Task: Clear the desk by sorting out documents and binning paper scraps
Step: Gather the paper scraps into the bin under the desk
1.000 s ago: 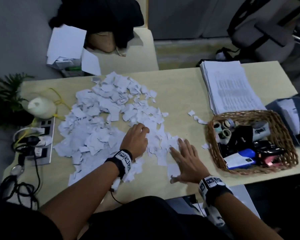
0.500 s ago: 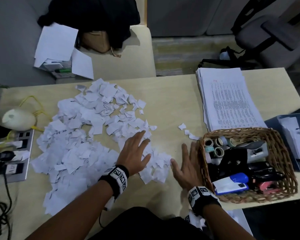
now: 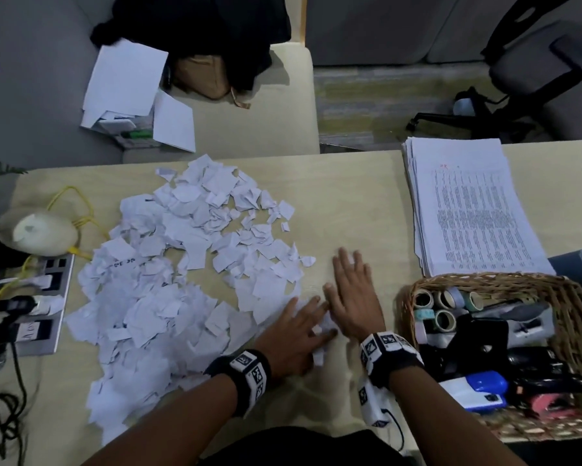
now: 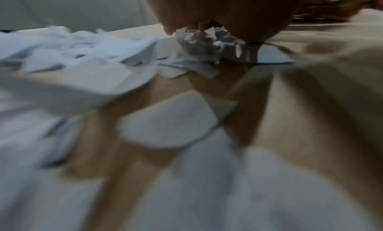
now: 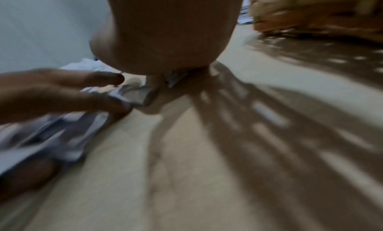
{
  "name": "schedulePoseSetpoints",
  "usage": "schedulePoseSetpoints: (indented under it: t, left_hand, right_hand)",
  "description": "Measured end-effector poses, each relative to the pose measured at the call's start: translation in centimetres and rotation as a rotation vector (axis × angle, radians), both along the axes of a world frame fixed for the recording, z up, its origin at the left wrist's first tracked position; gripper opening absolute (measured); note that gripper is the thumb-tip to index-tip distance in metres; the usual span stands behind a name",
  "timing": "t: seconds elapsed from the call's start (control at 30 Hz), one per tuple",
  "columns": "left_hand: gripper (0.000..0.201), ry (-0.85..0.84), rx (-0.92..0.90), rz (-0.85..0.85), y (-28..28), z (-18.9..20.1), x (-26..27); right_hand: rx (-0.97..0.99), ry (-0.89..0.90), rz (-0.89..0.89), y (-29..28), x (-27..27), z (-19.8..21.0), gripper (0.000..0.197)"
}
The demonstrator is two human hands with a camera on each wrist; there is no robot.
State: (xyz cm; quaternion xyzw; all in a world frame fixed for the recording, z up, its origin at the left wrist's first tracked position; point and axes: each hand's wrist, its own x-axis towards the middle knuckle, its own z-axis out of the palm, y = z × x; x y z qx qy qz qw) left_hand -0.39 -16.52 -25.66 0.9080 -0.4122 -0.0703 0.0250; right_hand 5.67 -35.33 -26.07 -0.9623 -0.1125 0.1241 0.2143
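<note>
Scraps: torn white paper scraps (image 3: pixel 182 280) heaped across the beige desk (image 3: pixel 350 196), featherlight, floppy, probably best scooped from the heap's near edge.
Hands: left hand (image 3: pixel 296 334) and right hand (image 3: pixel 352 297) laid flat, fingers straight, nothing gripped.

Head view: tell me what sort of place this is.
Most likely an office workspace. A desk holds a stack of printed documents and a wicker basket of tape rolls and a stapler, and a swivel chair stands beyond it.
</note>
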Motion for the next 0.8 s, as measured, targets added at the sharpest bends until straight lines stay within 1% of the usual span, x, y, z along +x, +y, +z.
schedulePoseSetpoints:
  t: [0.07,0.13,0.2,0.27,0.33,0.4,0.47,0.53,0.63,0.73,0.8]
  left_hand:
    - [0.055,-0.019,0.0,0.111,1.8,0.3,1.1]
    - [0.043,-0.026,-0.008,0.196,4.1,0.7,2.0]
    - [0.036,-0.013,-0.02,0.27,6.5,1.3,2.7]
    - [0.032,0.018,-0.077,0.393,8.2,2.0,3.0]
    - [0.03,0.029,-0.2,0.528,9.3,2.7,3.1]
    - [0.031,0.003,-0.341,0.671,10.2,3.0,3.5]
    - [0.036,-0.014,-0.455,0.852,11.1,3.4,3.9]
    - [0.042,-0.015,-0.497,0.997,11.9,3.7,4.3]
    - [0.044,-0.034,-0.491,1.071,12.7,3.6,4.6]
    - [0.047,-0.038,-0.494,1.144,13.6,2.6,5.1]
    - [0.051,-0.023,-0.481,1.18,14.2,1.8,5.6]
  right_hand:
    - [0.053,0.014,0.127,1.7,0.2,0.2,0.063]
    - [0.143,0.033,0.196,3.3,0.4,0.7,0.064]
    - [0.23,0.053,0.248,4.7,1.3,1.4,0.067]
    - [0.223,0.026,0.299,5.9,3.2,1.9,0.067]
    - [0.161,-0.007,0.324,7.3,5.9,2.3,0.07]
    - [0.09,-0.013,0.343,8.9,9.0,2.6,0.075]
    - [0.003,-0.015,0.373,10.8,11.6,2.7,0.08]
    - [-0.056,-0.02,0.393,12.6,12.9,2.4,0.083]
    - [-0.075,-0.053,0.404,14.9,13.0,1.0,0.085]
    - [-0.085,-0.176,0.356,16.6,13.1,0.3,0.088]
    - [-0.1,-0.235,0.335,17.6,14.4,0.4,0.093]
